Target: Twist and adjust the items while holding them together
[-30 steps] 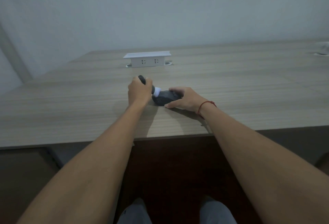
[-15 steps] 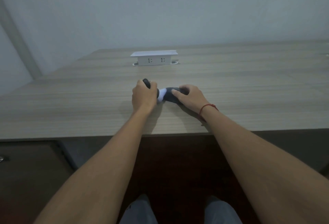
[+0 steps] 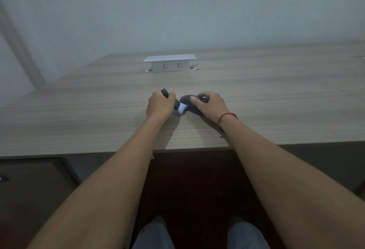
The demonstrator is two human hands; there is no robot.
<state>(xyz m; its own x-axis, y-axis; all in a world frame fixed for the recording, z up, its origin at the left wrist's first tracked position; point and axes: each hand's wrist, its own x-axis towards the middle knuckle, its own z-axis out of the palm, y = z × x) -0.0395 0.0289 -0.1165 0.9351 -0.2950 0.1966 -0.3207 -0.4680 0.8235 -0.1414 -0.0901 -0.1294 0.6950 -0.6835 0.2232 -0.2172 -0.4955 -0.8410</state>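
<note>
We count one dark brush [image 3: 178,106] gripped by our left hand [image 3: 159,106], one dark mouse [image 3: 191,104] under our right hand's [image 3: 211,104] curled fingers [image 3: 203,97], and one two-outlet socket box [image 3: 170,63] on the surface [image 3: 276,100]; no writing is legible.

Dark brush [image 3: 178,106] (white-tipped) against dark mouse [image 3: 190,103]

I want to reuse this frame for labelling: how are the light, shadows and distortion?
Head view: dim, bluish light; soft shadows under both forearms on the wooden desk; wide-angle bending at the edges; dark mouse and brush lack detail; socket box reads clearly.
</note>
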